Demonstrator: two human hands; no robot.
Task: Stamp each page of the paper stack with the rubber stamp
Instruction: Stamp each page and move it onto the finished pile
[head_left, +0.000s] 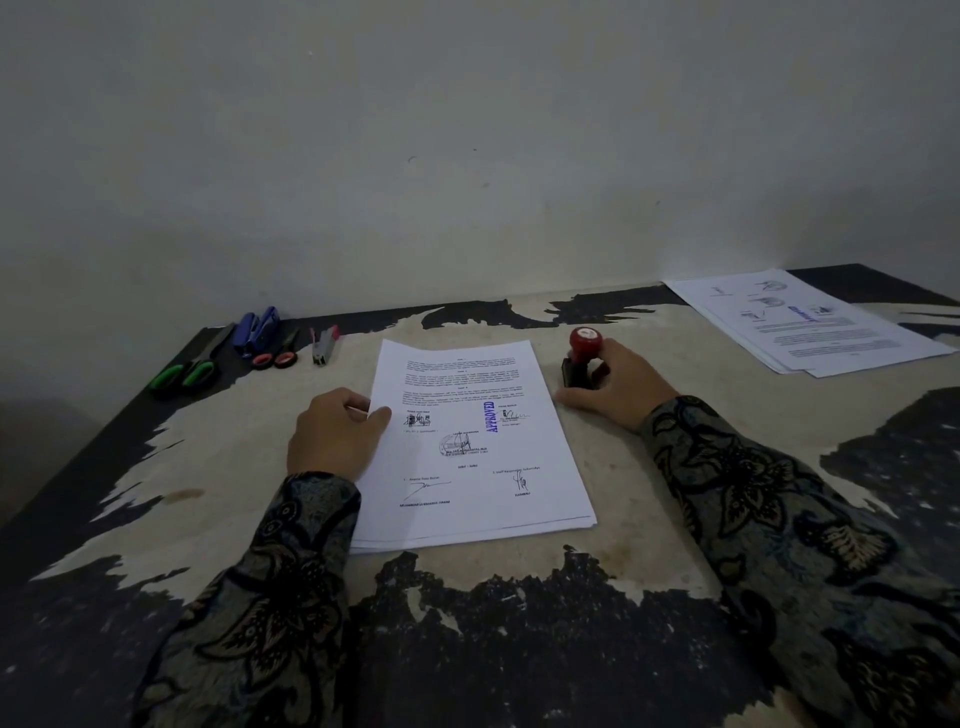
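Centrally on the worn bench (649, 493), the paper stack (483, 452) is laid flat, its top page marked with a blue "APPROVED" stamp mark (490, 417). Its left edge is pinched by the left hand (332, 434), thumb on top. Just right of the stack, the rubber stamp (583, 358) stands upright, gripped by the curled fingers of the right hand (618, 387). A second pile of pages (810, 325) is seen far right; scissors (189, 366) and staplers (257, 327) far left.

The paper stack (478, 441) lay mid-table (649, 499); the rubber stamp (582, 356) stood just right of it; scissors (195, 364) and staplers (257, 327) lay far left; another pile of pages (810, 322) sat far right.
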